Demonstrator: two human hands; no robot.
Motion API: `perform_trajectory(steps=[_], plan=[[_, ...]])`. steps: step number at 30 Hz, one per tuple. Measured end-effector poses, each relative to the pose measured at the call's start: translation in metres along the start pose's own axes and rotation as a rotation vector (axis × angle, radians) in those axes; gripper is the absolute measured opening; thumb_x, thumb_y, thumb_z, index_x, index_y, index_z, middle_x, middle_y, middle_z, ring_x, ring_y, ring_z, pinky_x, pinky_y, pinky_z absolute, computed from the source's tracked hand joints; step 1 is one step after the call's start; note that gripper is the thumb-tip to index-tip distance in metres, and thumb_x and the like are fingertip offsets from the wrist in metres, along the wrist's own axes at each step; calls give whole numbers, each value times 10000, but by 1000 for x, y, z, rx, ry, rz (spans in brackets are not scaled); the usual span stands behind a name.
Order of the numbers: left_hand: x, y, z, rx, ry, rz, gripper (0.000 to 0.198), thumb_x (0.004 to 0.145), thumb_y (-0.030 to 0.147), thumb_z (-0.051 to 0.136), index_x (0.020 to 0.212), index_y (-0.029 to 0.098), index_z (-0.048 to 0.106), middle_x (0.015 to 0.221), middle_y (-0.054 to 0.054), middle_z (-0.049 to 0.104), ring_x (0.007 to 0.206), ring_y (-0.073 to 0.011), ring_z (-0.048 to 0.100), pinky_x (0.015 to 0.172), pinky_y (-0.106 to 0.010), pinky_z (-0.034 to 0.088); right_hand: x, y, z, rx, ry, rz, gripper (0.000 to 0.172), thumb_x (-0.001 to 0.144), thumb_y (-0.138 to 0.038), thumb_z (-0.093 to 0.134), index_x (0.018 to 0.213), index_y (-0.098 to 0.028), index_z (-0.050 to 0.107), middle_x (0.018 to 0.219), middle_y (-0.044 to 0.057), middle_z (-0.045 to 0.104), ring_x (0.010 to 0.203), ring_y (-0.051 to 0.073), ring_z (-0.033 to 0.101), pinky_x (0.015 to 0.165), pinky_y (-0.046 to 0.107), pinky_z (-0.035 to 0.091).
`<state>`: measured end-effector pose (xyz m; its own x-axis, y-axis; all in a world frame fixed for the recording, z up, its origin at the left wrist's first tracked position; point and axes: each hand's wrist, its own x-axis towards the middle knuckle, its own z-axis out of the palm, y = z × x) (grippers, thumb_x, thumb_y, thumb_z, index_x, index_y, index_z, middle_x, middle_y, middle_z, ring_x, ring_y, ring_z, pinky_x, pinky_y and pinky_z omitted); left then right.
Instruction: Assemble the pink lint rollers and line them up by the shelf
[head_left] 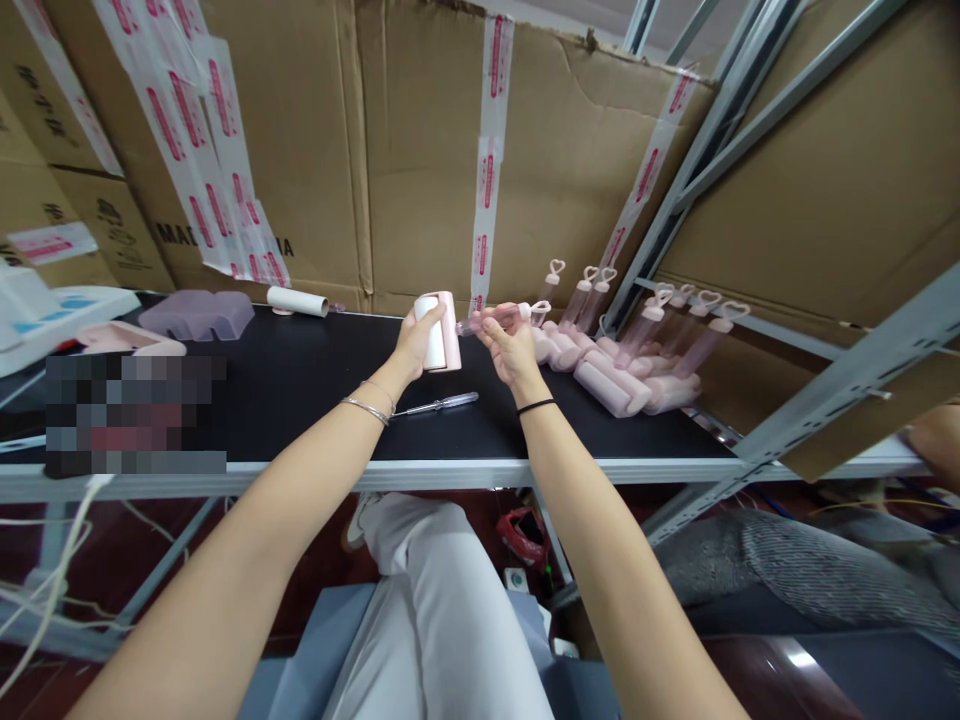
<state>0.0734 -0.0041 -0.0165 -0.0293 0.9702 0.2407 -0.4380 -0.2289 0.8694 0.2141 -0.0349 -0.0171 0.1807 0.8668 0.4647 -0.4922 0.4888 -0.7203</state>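
My left hand (412, 345) is wrapped round the left side of a white-and-pink roller (448, 335), held upright above the black table top (330, 375). My right hand (508, 345) has its fingers closed on a translucent pink tube (502, 317) with a heart-shaped loop at its right end. The tube's left end is close beside the roller; whether they touch I cannot tell. A screwdriver with a clear handle (450, 401) lies on the table just below both hands.
Several pink rollers (611, 385) with heart-loop handles are piled at the right, near a metal shelf post (825, 400). A white roll (298, 302), a purple tray (199, 315) and a pixelated area are at the left. Cardboard (420, 150) stands behind. Another person's leg shows at the right.
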Motion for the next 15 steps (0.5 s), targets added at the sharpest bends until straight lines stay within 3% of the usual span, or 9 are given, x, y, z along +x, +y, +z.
perform_trajectory(steps=[7,15], plan=[[-10,6,9,-145,-60,52,479,639,393,768,1016,189,554,637,31,632,546,-141,631,543,-249,510,-2,3,3,67,-20,5,371,662,-137,780,857,-246,484,826,-87,671,860,106,712,828,283,595],[-13,0,16,-189,-23,108,413,692,409,717,1013,194,570,697,20,630,593,-127,618,609,-247,506,-1,1,1,-10,-86,-92,414,649,-266,801,896,-270,468,894,-69,653,911,115,690,854,304,569]])
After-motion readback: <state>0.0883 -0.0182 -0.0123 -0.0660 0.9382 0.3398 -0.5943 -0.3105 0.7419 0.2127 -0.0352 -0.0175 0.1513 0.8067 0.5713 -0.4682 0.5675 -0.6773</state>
